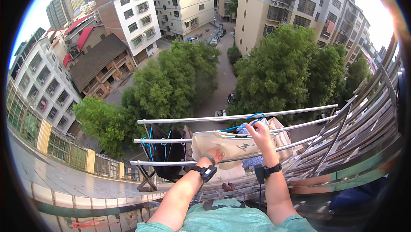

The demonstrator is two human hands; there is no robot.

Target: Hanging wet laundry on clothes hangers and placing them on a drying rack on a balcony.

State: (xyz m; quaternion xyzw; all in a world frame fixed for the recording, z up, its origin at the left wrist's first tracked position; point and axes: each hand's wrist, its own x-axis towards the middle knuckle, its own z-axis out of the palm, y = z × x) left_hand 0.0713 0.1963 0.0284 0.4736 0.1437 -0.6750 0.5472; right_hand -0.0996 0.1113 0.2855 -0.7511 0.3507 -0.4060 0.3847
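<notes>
My right hand (260, 135) grips a blue clothes hanger (231, 129) near its hook, above the middle rail. From the hanger hangs a cream garment (205, 140) with a small printed pattern on its front. Against the lower left of that cloth lies my left hand (215, 155), its fingers slightly bent and apart. Several dark clothes (175, 156) hang from blue and purple hangers on the metal drying rack (179, 141), left of the cream garment. Behind my right hand are a blue-and-white cloth (243, 129) and another cream garment (282, 132), partly hidden.
Metal bars (346, 126) of a window cage rise close on my right. A tiled ledge (96, 202) runs along the left, with a red cord (93, 224) below it. Beyond the rack, a drop leads down to trees (276, 71) and a road (225, 61).
</notes>
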